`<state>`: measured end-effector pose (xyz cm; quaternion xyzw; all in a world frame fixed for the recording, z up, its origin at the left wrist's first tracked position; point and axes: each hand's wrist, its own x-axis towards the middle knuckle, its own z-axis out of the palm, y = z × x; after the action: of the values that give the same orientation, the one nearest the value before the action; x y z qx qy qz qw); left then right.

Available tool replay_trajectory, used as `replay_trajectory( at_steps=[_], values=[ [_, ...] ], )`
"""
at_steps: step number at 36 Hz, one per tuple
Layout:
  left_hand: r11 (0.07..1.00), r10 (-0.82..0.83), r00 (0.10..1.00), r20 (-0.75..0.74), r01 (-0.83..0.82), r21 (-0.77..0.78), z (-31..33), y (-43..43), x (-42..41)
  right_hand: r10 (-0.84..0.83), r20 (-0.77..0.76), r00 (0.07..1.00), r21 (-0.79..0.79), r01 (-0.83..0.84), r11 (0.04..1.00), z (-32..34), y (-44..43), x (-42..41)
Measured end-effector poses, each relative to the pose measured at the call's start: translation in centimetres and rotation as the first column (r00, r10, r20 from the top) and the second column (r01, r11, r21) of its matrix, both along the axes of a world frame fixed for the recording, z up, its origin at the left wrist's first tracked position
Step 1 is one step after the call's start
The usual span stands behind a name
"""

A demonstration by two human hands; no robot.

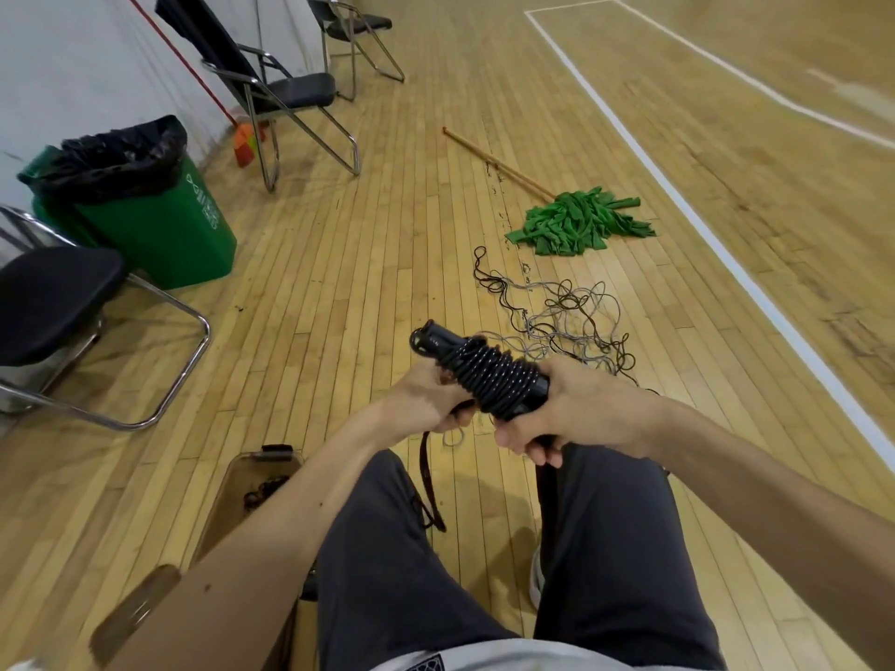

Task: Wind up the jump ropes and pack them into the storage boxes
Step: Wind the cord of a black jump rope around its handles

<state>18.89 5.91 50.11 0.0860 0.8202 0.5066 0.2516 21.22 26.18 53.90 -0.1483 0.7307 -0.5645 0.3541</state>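
Bin (145, 225) in green and folding chair (53, 302) at the left edge of the floor (339, 263), well clear of the work. Storage box (232, 491) on the floor just beside the left leg, a dark coil seemingly inside. Left hand (426, 399) curled round the bundle's left end, loose tail (431, 486) hanging below it between the knees. Jump rope (489, 375) held mid-air above the lap, wound tight round its handles: likely light, springy cord, prone to unwinding, best gripped across the coils. Right hand (576, 414) clenched on the other end. Tangled ropes (566, 322) and mop (581, 220) further out on the floor, not in the way
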Motion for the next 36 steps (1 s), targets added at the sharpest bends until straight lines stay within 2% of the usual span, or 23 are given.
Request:
replay_trajectory(
  at_steps=[5, 11, 16, 20, 24, 31, 36],
  values=[
    [0.997, 0.055, 0.997, 0.056, -0.058, 0.059, -0.5, 0.7, 1.0, -0.074, 0.073, 0.995, -0.012, 0.075, 0.997, -0.2, 0.6, -1.1],
    [0.999, -0.02, 0.997, 0.073, 0.017, 0.051, 0.0, 1.2, 2.2, -0.209, 0.144, 0.967, 0.036, 0.206, 0.978, -1.1, 1.7, -2.7],
    [0.993, -0.119, 0.992, 0.031, 0.119, -0.002, 0.9, 0.6, 2.3, -0.266, 0.168, 0.949, 0.077, 0.256, 0.964, -2.2, 2.6, -3.7],
    [0.994, -0.109, 0.994, 0.001, 0.109, -0.026, 1.4, -0.1, 1.9, -0.283, 0.207, 0.937, 0.083, 0.272, 0.959, -3.1, 3.3, -3.9],
    [0.984, -0.143, 0.988, -0.055, 0.136, -0.118, 2.5, -0.4, 1.7, -0.257, 0.206, 0.944, 0.077, 0.246, 0.966, -3.5, 2.9, -3.8],
    [0.928, -0.26, 0.928, -0.266, 0.164, -0.335, 6.4, -0.5, 1.6, -0.232, 0.221, 0.947, 0.038, 0.229, 0.973, -4.0, 2.6, -3.3],
    [0.839, -0.386, 0.849, -0.36, 0.161, -0.52, 8.2, 0.3, 1.7, -0.221, 0.223, 0.95, -0.013, 0.229, 0.973, -4.3, 2.2, -3.0]
  ],
)
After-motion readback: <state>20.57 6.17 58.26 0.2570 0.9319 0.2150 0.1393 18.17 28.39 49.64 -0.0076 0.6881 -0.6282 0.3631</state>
